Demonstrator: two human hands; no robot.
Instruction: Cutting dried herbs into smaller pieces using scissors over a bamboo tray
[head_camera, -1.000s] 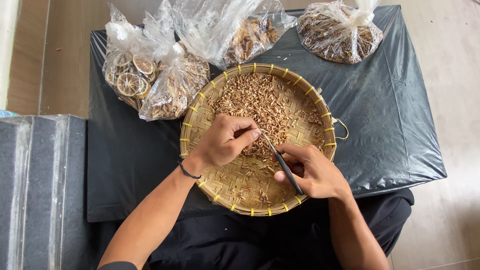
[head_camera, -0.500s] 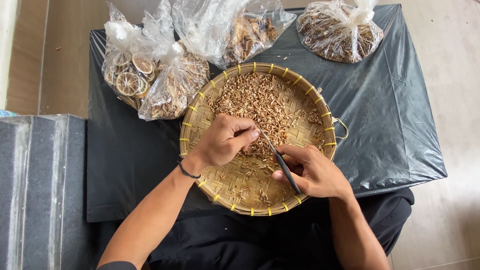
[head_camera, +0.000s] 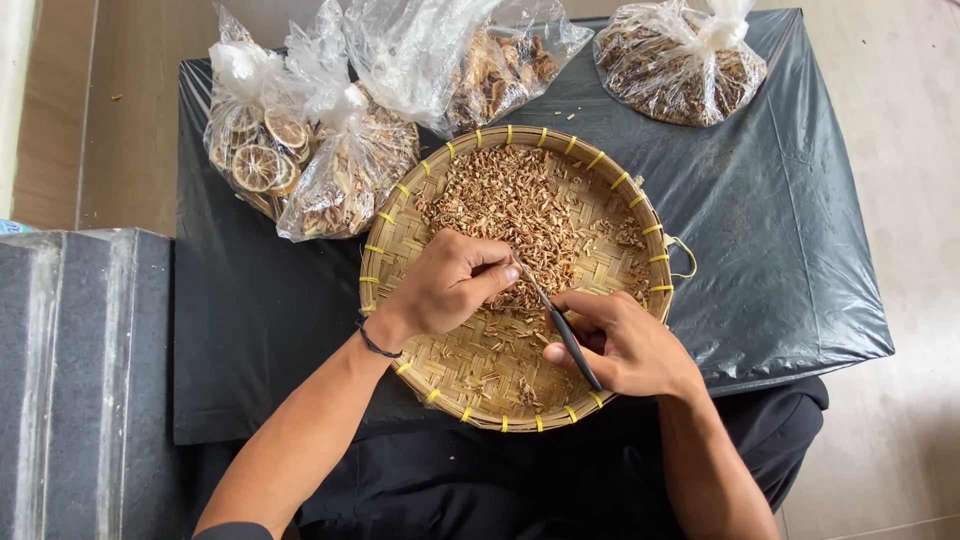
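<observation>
Scissors (head_camera: 562, 333) clamped in right hand (head_camera: 625, 345), slanting toward upper left, tips meeting left hand (head_camera: 450, 283) fingers pinched on herb over tray (head_camera: 385, 235).

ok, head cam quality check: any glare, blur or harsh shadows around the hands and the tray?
Head view: soft, even daylight, no harsh shadows. The left hand and right hand look sharp, as do the scissors. Only faint shade under the hands on the woven bamboo tray. Glare sits on the clear plastic bags and as a sheen on the black plastic sheet. Slight wide-angle bend at the edges.
</observation>
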